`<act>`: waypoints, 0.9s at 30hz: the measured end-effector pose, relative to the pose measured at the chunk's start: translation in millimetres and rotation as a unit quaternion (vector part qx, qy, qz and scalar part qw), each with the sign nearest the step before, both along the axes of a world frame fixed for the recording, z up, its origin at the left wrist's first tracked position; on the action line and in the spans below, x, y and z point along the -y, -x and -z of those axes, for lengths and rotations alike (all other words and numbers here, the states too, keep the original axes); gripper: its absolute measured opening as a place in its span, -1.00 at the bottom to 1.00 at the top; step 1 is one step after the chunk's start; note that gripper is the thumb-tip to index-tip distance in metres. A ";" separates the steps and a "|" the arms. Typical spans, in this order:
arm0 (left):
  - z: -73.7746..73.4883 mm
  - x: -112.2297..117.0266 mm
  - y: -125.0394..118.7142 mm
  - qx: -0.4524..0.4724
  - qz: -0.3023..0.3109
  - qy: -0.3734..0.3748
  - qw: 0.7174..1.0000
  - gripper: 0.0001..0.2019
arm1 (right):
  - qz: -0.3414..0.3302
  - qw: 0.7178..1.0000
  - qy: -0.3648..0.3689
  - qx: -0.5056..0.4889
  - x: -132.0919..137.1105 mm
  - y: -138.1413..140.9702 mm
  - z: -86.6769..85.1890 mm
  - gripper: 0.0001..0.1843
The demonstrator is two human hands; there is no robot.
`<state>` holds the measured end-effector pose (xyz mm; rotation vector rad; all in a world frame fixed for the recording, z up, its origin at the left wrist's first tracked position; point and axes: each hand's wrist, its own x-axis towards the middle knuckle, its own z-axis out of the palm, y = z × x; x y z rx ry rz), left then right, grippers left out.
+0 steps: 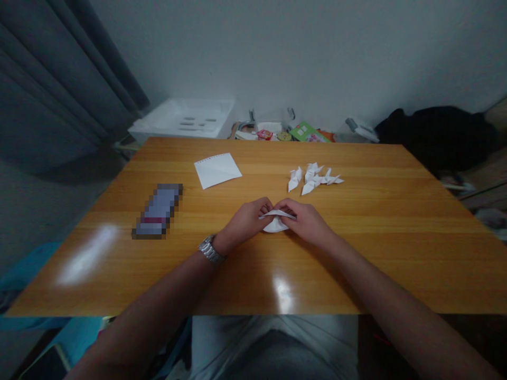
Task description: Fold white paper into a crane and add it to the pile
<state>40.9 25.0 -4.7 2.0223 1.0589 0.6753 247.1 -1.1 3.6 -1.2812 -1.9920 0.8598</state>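
Observation:
Between my two hands, low over the table, is a partly folded sheet of white paper (276, 226). My left hand (250, 218), with a metal watch on its wrist, pinches the paper's left side. The right side is pinched by my right hand (307, 219). One layer of the paper bows upward, and the fingertips are partly hidden behind it. Beyond my right hand lie several folded white paper cranes (312, 179) in a loose cluster. A flat white sheet (217, 170) with a perforated edge rests beyond my left hand.
A pixelated, phone-shaped object (158, 210) lies on the left of the wooden table (396, 227). Past the far edge are a white foam box (190, 117), a green packet (309, 132) and other small items. Black cloth (435, 132) is heaped at the far right.

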 end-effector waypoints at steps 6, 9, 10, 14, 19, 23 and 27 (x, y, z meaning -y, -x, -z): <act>2.0 2.5 -2.6 0.034 -0.014 0.027 0.999 -0.90 | 0.009 1.000 -0.001 -0.018 6.5 1.3 -0.1 -0.70; 3.0 2.7 -3.1 0.043 -0.023 0.036 0.998 -0.90 | 0.024 0.999 -0.003 -0.028 8.1 2.5 4.6 -0.71; 3.5 2.9 -3.0 0.047 -0.027 0.037 0.998 -0.90 | 0.030 0.999 -0.005 -0.032 8.5 3.0 6.5 -0.71; 4.5 4.4 -2.0 0.048 -0.041 0.034 0.997 -0.89 | 0.050 0.997 -0.006 -0.054 9.4 5.0 12.2 -0.73; 0.4 8.3 -0.5 0.039 -0.049 0.019 0.998 -0.88 | 0.045 0.994 0.013 -0.098 10.5 5.8 15.1 -0.77; -3.5 10.6 -0.4 0.028 -0.052 0.011 0.998 -0.88 | 0.040 0.984 0.060 -0.162 10.9 5.4 14.4 -0.68; -4.9 10.4 -0.1 0.032 -0.035 0.014 0.999 -0.83 | 0.054 0.974 0.109 -0.192 9.2 3.2 14.3 -0.68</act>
